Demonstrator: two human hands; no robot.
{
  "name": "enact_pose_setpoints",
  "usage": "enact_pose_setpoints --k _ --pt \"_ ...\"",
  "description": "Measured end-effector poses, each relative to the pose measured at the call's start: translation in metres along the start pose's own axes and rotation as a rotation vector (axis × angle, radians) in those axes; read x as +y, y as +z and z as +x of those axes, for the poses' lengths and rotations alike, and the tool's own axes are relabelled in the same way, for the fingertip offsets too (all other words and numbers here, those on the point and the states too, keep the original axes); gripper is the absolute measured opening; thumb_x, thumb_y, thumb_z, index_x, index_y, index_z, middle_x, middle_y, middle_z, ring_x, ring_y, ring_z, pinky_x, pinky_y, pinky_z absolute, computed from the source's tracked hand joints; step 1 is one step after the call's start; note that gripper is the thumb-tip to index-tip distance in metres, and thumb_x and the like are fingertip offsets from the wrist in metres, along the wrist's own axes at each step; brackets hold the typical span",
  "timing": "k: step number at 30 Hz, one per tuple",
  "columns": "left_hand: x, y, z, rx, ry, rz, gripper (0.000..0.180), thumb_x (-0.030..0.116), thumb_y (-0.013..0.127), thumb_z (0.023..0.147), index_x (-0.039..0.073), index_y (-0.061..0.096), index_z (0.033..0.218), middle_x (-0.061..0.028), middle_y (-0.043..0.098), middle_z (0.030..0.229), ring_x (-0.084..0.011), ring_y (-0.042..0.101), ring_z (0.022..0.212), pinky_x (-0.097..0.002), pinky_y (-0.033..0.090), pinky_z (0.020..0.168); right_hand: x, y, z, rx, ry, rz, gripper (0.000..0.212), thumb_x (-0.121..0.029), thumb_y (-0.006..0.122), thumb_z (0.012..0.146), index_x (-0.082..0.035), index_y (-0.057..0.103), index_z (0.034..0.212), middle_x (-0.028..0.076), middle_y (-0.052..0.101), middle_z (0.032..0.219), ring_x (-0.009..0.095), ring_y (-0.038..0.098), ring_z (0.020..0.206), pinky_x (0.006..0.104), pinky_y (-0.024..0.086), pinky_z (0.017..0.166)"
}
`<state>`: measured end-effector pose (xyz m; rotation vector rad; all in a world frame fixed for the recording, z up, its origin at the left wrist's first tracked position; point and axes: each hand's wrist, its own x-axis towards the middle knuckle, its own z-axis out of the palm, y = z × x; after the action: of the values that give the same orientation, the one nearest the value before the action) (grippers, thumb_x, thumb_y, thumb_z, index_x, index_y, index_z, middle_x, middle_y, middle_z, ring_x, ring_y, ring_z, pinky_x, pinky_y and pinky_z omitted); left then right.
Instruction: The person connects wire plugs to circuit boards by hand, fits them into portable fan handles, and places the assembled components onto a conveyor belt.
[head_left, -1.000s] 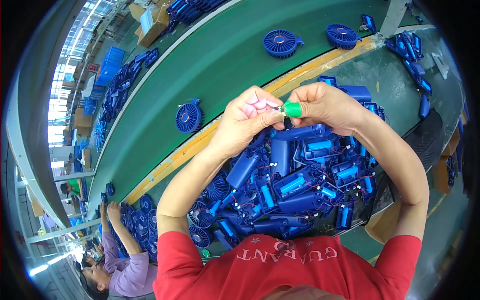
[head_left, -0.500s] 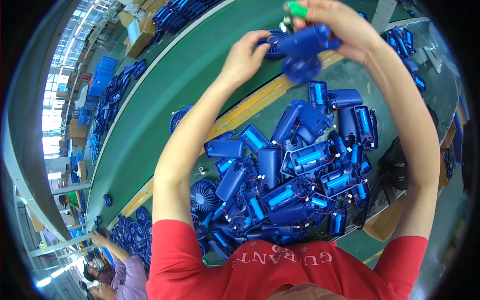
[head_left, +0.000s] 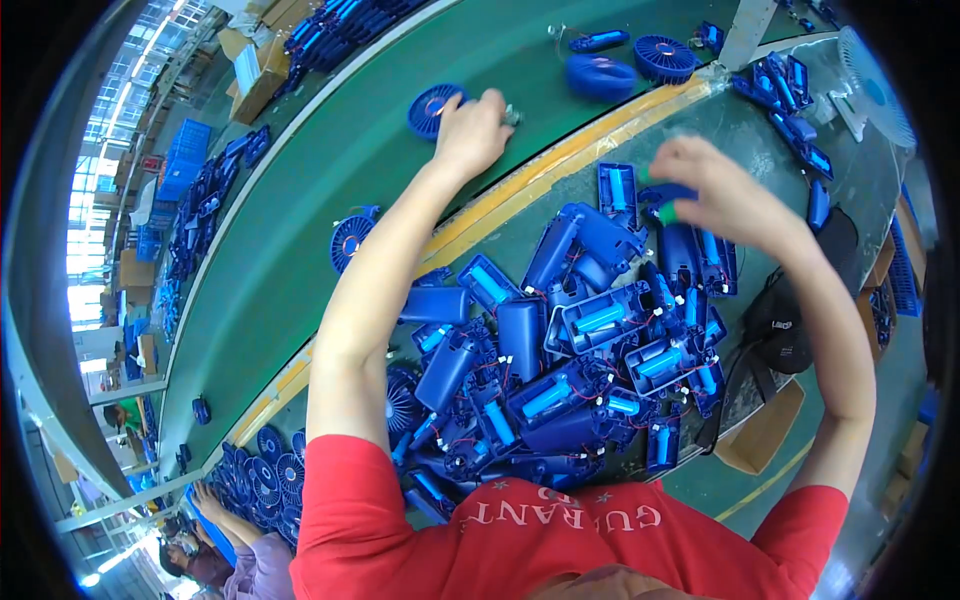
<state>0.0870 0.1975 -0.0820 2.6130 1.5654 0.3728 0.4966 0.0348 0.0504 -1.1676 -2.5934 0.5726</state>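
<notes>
My left hand (head_left: 472, 135) is over the green conveyor belt, its fingers curled against the right side of a round blue fan head (head_left: 430, 112). A small pale connector (head_left: 512, 115) shows beside its knuckles. My right hand (head_left: 715, 190), slightly blurred, reaches over the far right of the pile with thumb and fingers apart and green covers on two fingertips. Under those fingertips lies a blue casing (head_left: 680, 245), partly hidden by the hand. Several blue half-casings (head_left: 520, 340) with light-blue battery cells (head_left: 600, 318) and red wires fill the bench in front of me.
On the belt (head_left: 290, 240) lie a blurred blue casing (head_left: 600, 77), another fan head (head_left: 667, 60) and a fan (head_left: 350, 240) near my left forearm. A yellow strip (head_left: 560, 150) edges the belt. More fan heads (head_left: 265, 475) sit at lower left, near a co-worker's arm (head_left: 225, 515). A black bag (head_left: 785, 325) is at right.
My left hand has moved left along the belt with the fan head. The right hand has let go of the blue fan casing and come down toward the pile; a blue casing now lies on the belt.
</notes>
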Motion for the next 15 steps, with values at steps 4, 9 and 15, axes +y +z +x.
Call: enact_pose_setpoints --k 4,9,15 --pt "-0.018 -0.038 -0.086 -0.123 -0.196 -0.525 0.032 0.02 0.09 0.106 0.003 0.075 0.128 -0.0089 0.086 0.097 -0.0254 0.084 0.099 -0.0498 0.055 0.116 0.001 0.025 -0.032 0.109 0.053 0.077 0.033 -0.004 0.086 0.096 -0.003 0.085 0.13 0.014 0.075 0.13 0.038 0.07 0.132 0.0477 0.057 0.116" --pt "0.013 -0.114 -0.165 -0.045 -0.323 -1.054 0.015 0.005 0.088 0.111 0.001 0.079 0.123 -0.0024 0.086 0.109 -0.0087 0.078 0.098 -0.0268 0.062 0.091 -0.001 0.036 -0.054 0.261 0.135 0.201 0.014 -0.005 0.084 0.102 -0.002 0.088 0.115 0.01 0.077 0.123 0.034 0.073 0.123 0.0434 0.058 0.109" --pt "0.069 -0.2 -0.219 0.025 -0.31 -1.172 0.018 0.01 0.093 0.109 0.003 0.083 0.123 -0.0007 0.085 0.109 -0.0069 0.076 0.1 -0.0263 0.061 0.094 -0.036 0.029 -0.07 0.324 0.383 0.737 0.023 -0.024 0.074 0.12 -0.002 0.08 0.122 0.005 0.081 0.126 0.016 0.076 0.11 0.0343 0.06 0.104"
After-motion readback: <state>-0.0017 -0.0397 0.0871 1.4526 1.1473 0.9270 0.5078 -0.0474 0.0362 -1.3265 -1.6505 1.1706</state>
